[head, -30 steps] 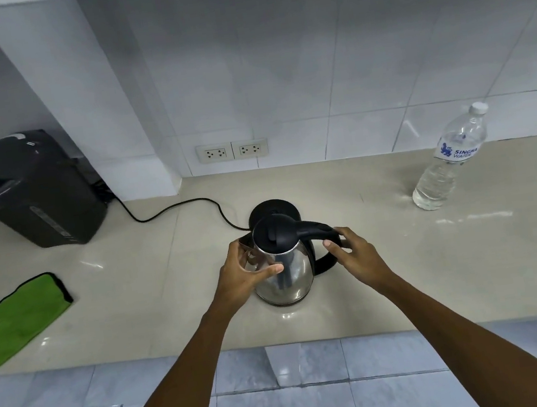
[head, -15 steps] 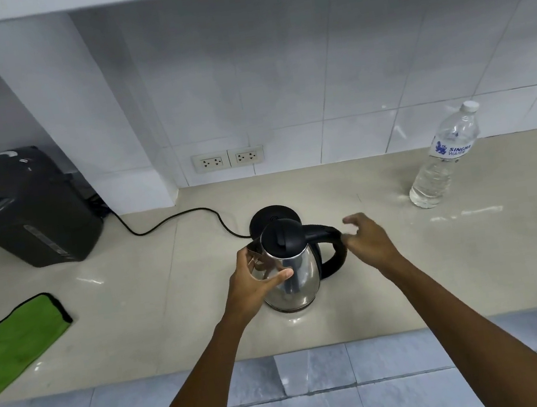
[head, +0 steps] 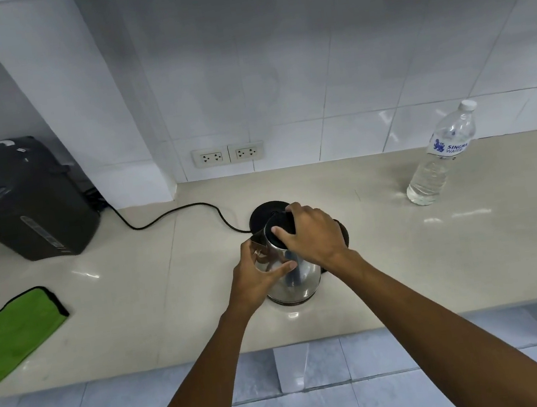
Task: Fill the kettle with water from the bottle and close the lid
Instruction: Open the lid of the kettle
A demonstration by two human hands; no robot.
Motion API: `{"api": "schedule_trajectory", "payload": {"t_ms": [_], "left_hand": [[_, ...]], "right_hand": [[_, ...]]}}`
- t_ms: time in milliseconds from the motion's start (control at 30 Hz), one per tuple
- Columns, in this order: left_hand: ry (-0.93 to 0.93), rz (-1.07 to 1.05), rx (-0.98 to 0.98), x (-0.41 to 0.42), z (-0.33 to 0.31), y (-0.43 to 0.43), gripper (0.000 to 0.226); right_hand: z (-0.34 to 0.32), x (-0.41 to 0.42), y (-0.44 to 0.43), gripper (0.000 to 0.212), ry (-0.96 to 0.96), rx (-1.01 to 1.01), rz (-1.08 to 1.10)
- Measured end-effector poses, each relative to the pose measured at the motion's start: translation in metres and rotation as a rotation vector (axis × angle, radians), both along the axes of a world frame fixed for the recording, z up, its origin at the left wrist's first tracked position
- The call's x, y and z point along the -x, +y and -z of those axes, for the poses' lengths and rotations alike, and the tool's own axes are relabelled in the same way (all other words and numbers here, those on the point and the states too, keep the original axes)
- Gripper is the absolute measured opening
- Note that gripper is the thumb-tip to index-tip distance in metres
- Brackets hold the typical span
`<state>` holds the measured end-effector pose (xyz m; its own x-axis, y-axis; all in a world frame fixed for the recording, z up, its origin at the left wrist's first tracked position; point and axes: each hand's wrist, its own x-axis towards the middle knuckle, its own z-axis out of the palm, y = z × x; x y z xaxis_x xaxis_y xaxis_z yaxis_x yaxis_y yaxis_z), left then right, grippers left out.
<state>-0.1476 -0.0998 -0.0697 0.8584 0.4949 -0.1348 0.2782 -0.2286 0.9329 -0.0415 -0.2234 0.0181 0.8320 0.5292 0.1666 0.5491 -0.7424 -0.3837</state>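
Observation:
A steel kettle (head: 293, 279) with a black lid (head: 281, 227) stands on the beige counter, just in front of its round black base (head: 265, 212). My left hand (head: 258, 279) is wrapped around the kettle's left side near the spout. My right hand (head: 312, 233) lies over the top, fingers curled on the black lid, which looks down. The handle is mostly hidden behind my right hand. A clear water bottle (head: 441, 156) with a white cap on stands upright at the far right, about a third full, apart from both hands.
A dark hot-water dispenser (head: 23, 199) sits at the far left, its black cord (head: 172, 213) running to the kettle base. A green cloth (head: 11, 334) lies at the left near the counter's front edge (head: 414, 315). Wall sockets (head: 228, 154) are behind.
My right hand left the kettle's handle and moved up and left onto the lid. My left hand stayed on the kettle's side. The camera view shifted slightly.

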Motion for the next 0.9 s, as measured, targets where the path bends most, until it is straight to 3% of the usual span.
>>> {"api": "schedule_trajectory", "payload": {"t_ms": [367,900], "left_hand": [[0.012,0.002,-0.011,-0.0009,0.0016,0.0011,0.09],[0.01,0.022,0.0,0.0006,-0.0012,0.0021,0.092]], "right_hand": [[0.0044,-0.0004,0.0066,0.047,0.004,-0.028,0.008],[-0.0022,-0.0039,0.0042,0.046,0.047,-0.034,-0.039]]}}
